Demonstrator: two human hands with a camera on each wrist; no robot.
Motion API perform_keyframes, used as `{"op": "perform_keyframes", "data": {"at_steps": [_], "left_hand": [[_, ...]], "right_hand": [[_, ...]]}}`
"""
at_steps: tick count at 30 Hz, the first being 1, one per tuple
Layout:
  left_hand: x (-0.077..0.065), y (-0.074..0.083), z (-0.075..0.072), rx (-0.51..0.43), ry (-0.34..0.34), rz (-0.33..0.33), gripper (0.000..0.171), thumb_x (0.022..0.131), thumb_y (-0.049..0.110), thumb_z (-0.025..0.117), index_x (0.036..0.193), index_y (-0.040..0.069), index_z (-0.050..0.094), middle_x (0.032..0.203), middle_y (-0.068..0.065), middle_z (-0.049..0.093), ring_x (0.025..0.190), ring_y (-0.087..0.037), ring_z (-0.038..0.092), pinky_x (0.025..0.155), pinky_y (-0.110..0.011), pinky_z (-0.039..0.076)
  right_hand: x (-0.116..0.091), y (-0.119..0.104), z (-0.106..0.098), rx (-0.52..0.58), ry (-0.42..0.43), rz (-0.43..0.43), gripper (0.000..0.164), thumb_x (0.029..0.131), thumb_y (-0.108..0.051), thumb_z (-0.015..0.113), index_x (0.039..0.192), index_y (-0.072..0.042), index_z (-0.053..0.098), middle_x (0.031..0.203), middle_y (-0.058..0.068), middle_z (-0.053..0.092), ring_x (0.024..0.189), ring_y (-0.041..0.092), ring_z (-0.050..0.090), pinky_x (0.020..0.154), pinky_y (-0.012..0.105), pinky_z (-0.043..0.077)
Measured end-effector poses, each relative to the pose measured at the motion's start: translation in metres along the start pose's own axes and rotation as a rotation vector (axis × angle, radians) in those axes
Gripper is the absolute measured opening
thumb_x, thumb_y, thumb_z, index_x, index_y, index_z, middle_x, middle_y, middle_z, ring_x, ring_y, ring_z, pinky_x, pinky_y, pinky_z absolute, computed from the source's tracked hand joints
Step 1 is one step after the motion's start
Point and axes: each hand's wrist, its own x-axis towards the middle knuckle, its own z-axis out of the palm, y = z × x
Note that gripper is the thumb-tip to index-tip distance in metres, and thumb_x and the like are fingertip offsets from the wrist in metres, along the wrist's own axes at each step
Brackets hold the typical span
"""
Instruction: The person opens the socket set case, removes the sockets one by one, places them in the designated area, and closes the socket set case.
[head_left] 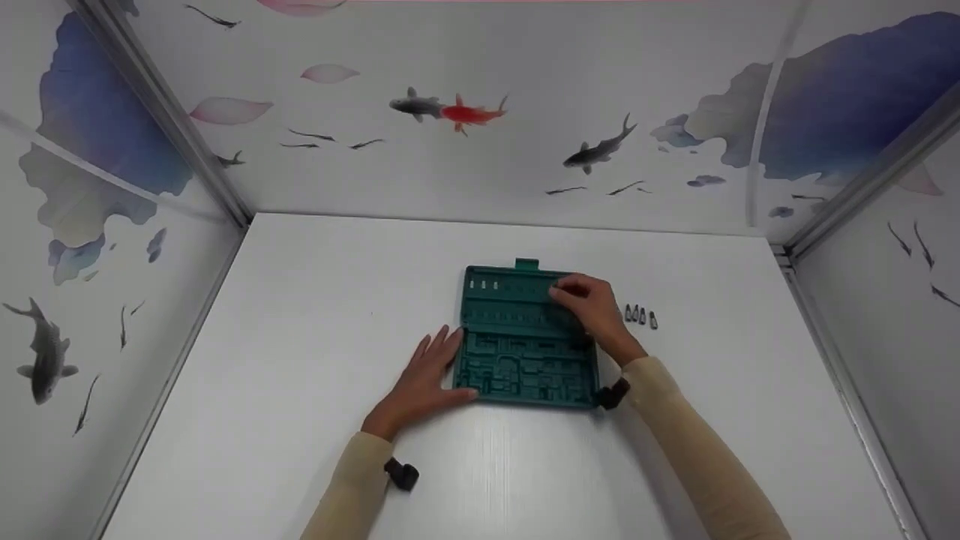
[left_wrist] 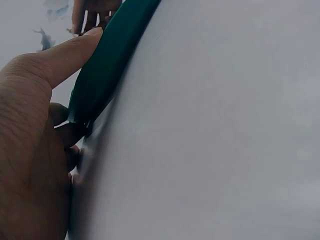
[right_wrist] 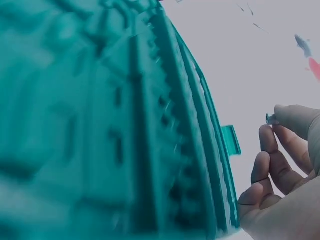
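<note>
A green plastic tool case (head_left: 525, 367) lies unfolded on the white table, its moulded recesses facing up. Between thumb and index finger my right hand (head_left: 591, 300) pinches a small metal bit (right_wrist: 270, 119), over the right part of the far half; the bit's visible end looks hollow. My left hand (head_left: 427, 379) has its fingers spread against the case's left side, and its thumb rests on the near left corner. In the far half's upper row stand three small bits (head_left: 484, 285), at the left. Several more metal bits (head_left: 642, 315) lie on the table just right of the right hand.
The white table (head_left: 300, 315) is enclosed by a back wall (head_left: 487, 172) and side walls printed with fish and petals. A latch tab (head_left: 527, 264) sticks out from the case's far edge. Black wrist cameras (head_left: 403, 474) sit on both sleeves.
</note>
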Motion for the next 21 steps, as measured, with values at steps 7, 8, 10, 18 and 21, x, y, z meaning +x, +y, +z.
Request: {"op": "perform_keyframes", "data": {"at_steps": [7, 8, 10, 18, 21], "left_hand": [[0.000, -0.001, 0.000, 0.006, 0.005, 0.001, 0.110, 0.096, 0.063, 0.078, 0.179, 0.020, 0.019, 0.185, -0.011, 0.011, 0.171, -0.035, 0.001, 0.137, -0.058, 0.005], [0.000, -0.001, 0.000, 0.005, 0.005, -0.002, 0.110, 0.096, 0.064, 0.077, 0.179, 0.021, 0.019, 0.185, -0.010, 0.010, 0.171, -0.036, 0.001, 0.137, -0.059, 0.006], [-0.001, 0.000, 0.000, 0.004, 0.004, -0.007, 0.111, 0.095, 0.065, 0.077, 0.179, 0.021, 0.019, 0.185, -0.010, 0.010, 0.171, -0.038, 0.000, 0.136, -0.060, 0.006], [-0.002, 0.000, 0.000, -0.006, 0.009, -0.012, 0.111, 0.095, 0.066, 0.077, 0.179, 0.023, 0.019, 0.185, -0.008, 0.010, 0.171, -0.038, 0.000, 0.135, -0.063, 0.008], [-0.002, 0.000, 0.000, -0.008, 0.008, -0.012, 0.110, 0.095, 0.066, 0.078, 0.179, 0.024, 0.020, 0.186, -0.008, 0.010, 0.171, -0.040, 0.000, 0.135, -0.065, 0.009]], "right_hand": [[-0.031, 0.012, -0.031, -0.065, -0.003, 0.059, 0.029, 0.106, -0.026, 0.078, 0.124, -0.004, 0.078, 0.120, 0.011, 0.073, 0.110, 0.027, 0.062, 0.085, 0.030, 0.059], [-0.035, 0.014, -0.036, -0.076, 0.000, 0.060, 0.029, 0.106, -0.026, 0.078, 0.124, -0.003, 0.078, 0.121, 0.012, 0.074, 0.111, 0.027, 0.062, 0.088, 0.029, 0.058], [-0.043, 0.018, -0.046, -0.092, 0.011, 0.066, 0.031, 0.106, -0.025, 0.077, 0.126, -0.001, 0.077, 0.124, 0.013, 0.074, 0.113, 0.026, 0.063, 0.091, 0.025, 0.056], [-0.068, 0.030, -0.089, -0.129, 0.105, 0.131, 0.037, 0.107, -0.029, 0.076, 0.132, -0.001, 0.076, 0.133, 0.016, 0.072, 0.115, 0.016, 0.062, 0.091, 0.018, 0.054], [-0.075, 0.036, -0.104, -0.147, 0.141, 0.153, 0.041, 0.107, -0.031, 0.077, 0.135, -0.001, 0.075, 0.134, 0.015, 0.072, 0.113, 0.012, 0.062, 0.088, 0.018, 0.053]]}}
